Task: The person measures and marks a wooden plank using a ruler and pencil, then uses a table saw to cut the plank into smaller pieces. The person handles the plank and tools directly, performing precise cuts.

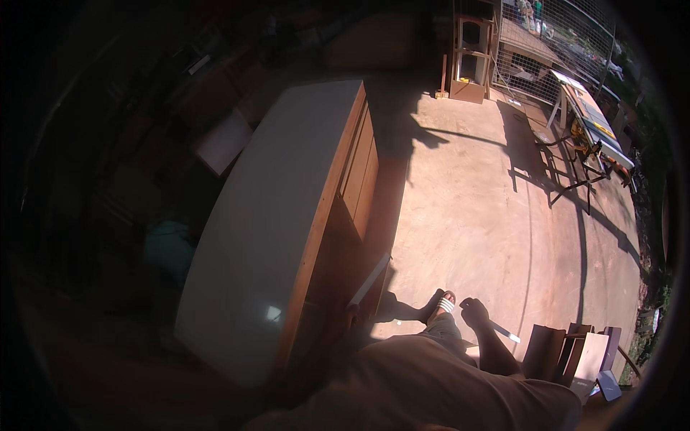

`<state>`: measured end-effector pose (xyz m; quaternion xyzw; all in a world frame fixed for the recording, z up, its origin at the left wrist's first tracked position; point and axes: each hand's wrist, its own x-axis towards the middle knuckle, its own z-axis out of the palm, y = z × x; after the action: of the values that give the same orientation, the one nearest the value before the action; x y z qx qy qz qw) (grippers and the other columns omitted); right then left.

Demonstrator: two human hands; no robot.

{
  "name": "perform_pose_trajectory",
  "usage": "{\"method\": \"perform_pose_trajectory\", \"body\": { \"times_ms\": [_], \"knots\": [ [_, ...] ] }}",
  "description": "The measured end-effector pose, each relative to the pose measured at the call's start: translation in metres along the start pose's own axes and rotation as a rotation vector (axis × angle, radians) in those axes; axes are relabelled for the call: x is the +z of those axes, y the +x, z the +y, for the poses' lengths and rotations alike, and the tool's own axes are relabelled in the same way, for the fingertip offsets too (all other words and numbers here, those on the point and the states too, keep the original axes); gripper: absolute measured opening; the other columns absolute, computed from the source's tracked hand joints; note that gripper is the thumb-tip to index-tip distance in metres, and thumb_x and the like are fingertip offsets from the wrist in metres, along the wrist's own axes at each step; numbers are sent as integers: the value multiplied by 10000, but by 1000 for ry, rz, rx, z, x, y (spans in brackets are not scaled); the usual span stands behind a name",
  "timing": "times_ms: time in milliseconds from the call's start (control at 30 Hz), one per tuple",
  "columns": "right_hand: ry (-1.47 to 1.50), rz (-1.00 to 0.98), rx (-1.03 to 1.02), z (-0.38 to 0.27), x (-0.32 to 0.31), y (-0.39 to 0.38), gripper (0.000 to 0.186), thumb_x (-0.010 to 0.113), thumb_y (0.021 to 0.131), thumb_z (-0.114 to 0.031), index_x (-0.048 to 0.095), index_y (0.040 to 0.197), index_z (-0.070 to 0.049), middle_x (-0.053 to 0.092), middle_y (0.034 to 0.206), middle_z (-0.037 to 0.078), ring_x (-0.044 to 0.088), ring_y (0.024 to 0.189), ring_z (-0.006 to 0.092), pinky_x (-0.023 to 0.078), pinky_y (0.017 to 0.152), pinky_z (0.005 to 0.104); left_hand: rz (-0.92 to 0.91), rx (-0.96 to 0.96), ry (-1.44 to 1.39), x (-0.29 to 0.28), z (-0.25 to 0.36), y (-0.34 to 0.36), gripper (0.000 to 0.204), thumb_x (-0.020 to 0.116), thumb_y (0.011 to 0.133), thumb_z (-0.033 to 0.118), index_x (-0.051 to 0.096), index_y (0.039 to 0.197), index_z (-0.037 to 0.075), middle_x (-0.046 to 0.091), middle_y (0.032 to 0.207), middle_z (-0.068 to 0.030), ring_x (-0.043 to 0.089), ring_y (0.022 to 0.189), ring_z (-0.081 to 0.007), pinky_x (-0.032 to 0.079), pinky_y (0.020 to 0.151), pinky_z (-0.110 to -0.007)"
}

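My left hand (pixel 352 312), dark in shadow, is closed around the lower end of a long white strip (pixel 371 280). This strip slants up and away beside the open front of a wooden cabinet. My right hand (pixel 474 313) is in sunlight over the floor, its fingers curled in. A second white strip (pixel 507 332) sticks out past my right forearm, in line with that fist; the part inside the grip is hidden. Left of me stands the cabinet, with a broad white top (pixel 266 208), a wooden edge and brown front panels (pixel 359 172).
Sunlit concrete floor (pixel 467 194) stretches ahead. A work table (pixel 593 118) on folding legs, with yellow tools, stands far right. Wooden boards (pixel 546 352) lean near my right side. A wooden frame unit (pixel 471 65) and wire mesh fence are at the back. The left side is dark.
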<state>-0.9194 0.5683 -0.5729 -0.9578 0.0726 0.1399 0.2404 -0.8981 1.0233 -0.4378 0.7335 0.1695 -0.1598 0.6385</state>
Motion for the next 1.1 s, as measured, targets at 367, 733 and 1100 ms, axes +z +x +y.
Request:
{"method": "perform_pose_trajectory", "body": {
  "times_ms": [367, 733, 1100],
  "knots": [
    [183, -222, 623, 241, 27, 38, 367, 708, 927, -355, 691, 1132, -51, 725, 1102, 213, 692, 1085, 371, 553, 905, 452, 117, -370, 710, 79, -61, 158, 221, 717, 868, 155, 752, 1047, 30, 735, 870, -110, 691, 761, -220, 545, 715, -351],
    [503, 99, 778, 303, -194, 240, 309, 791, 815, -240, 739, 1090, -109, 743, 975, 181, 714, 945, 314, 555, 826, 421, -150, -313, 828, 291, 61, 425, 200, 707, 849, 147, 752, 1006, 31, 740, 884, -135, 703, 783, -246, 549, 722, -381],
    [627, 172, 1037, 370, -328, 382, 277, 800, 805, -203, 764, 1058, -97, 743, 914, 151, 707, 861, 262, 545, 773, 389, -372, 657, 1184, 491, 233, 788, 182, 697, 830, 140, 752, 964, 32, 746, 899, -160, 716, 805, -271, 553, 728, -410]
  ]
}}
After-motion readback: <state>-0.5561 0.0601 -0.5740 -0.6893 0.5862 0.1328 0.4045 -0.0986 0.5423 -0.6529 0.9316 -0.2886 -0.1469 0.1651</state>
